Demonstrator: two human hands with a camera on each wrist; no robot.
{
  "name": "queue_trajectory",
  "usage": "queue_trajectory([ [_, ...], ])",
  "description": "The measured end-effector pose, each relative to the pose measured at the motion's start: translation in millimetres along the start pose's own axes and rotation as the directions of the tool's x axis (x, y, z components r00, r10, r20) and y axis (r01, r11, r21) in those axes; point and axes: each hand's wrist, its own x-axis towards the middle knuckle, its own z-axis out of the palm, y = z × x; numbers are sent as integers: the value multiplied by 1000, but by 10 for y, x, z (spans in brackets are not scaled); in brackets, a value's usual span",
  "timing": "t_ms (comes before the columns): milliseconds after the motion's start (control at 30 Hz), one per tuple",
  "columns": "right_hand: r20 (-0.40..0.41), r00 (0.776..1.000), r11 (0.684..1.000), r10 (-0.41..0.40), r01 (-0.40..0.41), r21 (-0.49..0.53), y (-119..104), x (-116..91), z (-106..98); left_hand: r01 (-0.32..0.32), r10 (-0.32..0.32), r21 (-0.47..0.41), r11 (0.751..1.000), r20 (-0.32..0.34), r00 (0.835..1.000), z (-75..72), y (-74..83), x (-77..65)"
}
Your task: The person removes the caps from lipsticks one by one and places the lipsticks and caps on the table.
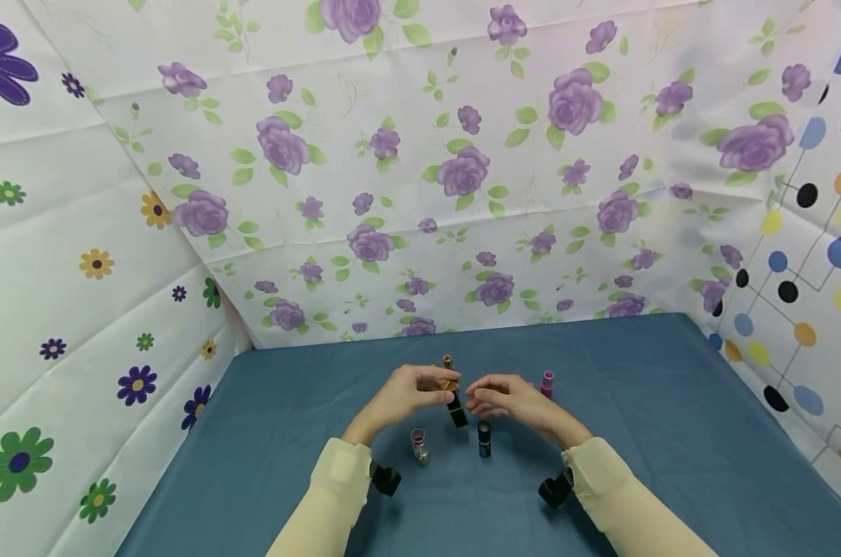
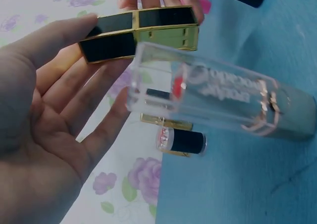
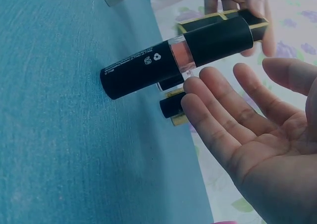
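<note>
My left hand (image 1: 411, 396) pinches a black and gold square lipstick (image 2: 141, 33) between thumb and fingers, its body tilted above the table. Close by on the right is my right hand (image 1: 516, 398); its fingers are loosely bent and hold nothing in the right wrist view. A clear-capped lipstick (image 1: 418, 447) stands in front of the left hand, large in the left wrist view. Between the hands, nearer me, stands a black round lip tube (image 1: 484, 439) with a clear band round its middle.
Beyond the left hand stands a gold-topped lipstick (image 1: 448, 361). A pink tube (image 1: 547, 384) is partly hidden behind the right hand. Everything stands on a blue-covered table (image 1: 309, 433), with a flowered cloth (image 1: 392, 186) hanging at the back.
</note>
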Motion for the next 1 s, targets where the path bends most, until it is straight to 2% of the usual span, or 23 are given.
queue_trajectory([
  [233, -3, 1000, 1000, -2, 2, -9, -15, 9, 12, 0, -4, -74, 997, -54, 999, -26, 32, 39],
  [400, -29, 999, 1000, 15, -15, -27, -53, 5, 28, -4, -2, -78, 997, -77, 997, -30, 46, 97],
  [667, -141, 990, 999, -4, -1, -38, -200, 44, 64, -23, 8, -99, 995, -149, 989, -44, 139, 216],
  [833, -189, 982, 1000, -27, 25, -14, -287, 73, 95, -22, -15, -189, 982, -193, 981, -14, 186, 271],
  [1000, -212, 977, 998, -26, 35, 42, -321, 72, 115, -29, -34, -296, 955, -207, 978, 32, 211, 301],
])
